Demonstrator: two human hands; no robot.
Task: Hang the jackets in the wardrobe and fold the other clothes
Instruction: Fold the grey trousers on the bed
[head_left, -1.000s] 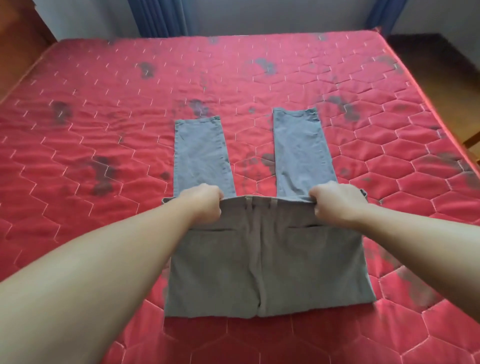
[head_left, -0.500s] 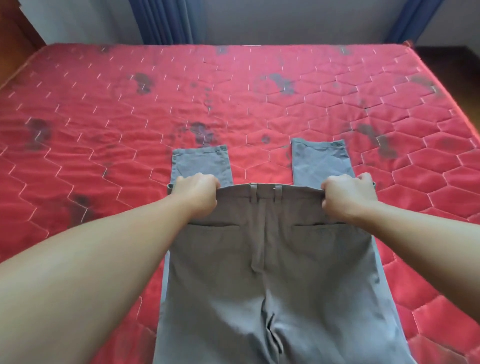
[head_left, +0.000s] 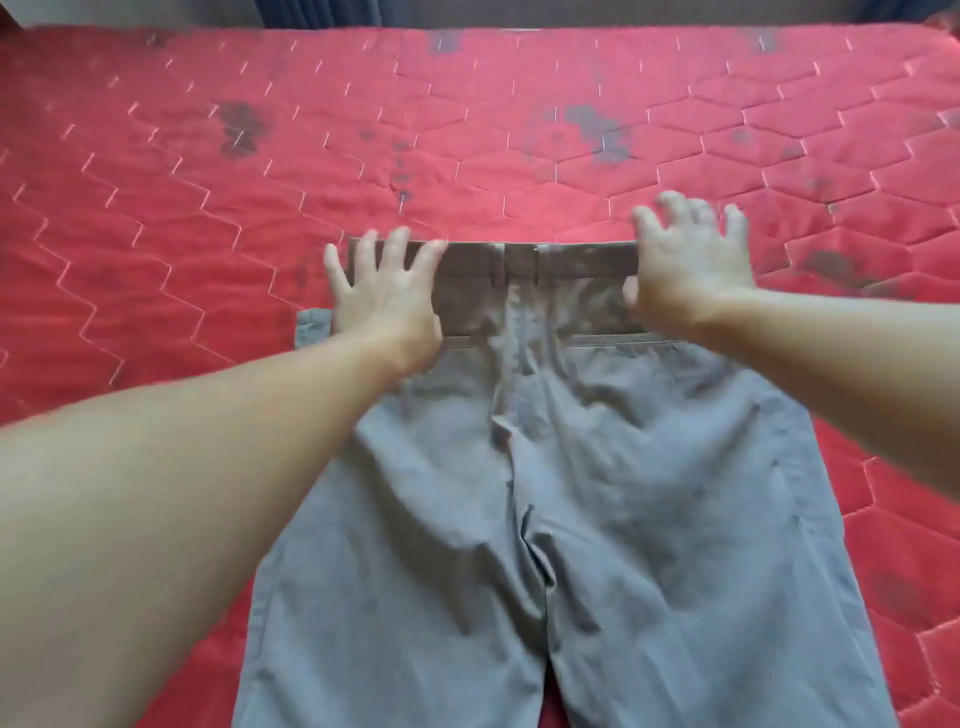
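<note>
Both hands flat, fingers spread: left hand (head_left: 387, 299) pressing the waistband's left end, right hand (head_left: 685, 265) blurred over its right end, grasping nothing, with grey trousers (head_left: 545, 493) folded back-side-up on the red quilted mattress (head_left: 208, 182).

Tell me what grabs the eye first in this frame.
The grey trousers fill the middle and near part of the view, folded over on a red quilted mattress with dark stains. Both hands lie spread at the waistband on the far edge: the left hand flat on its left end, the right hand at its right end, fingers splayed and blurred. A bit of grey cloth peeks out just left of the left hand.
</note>
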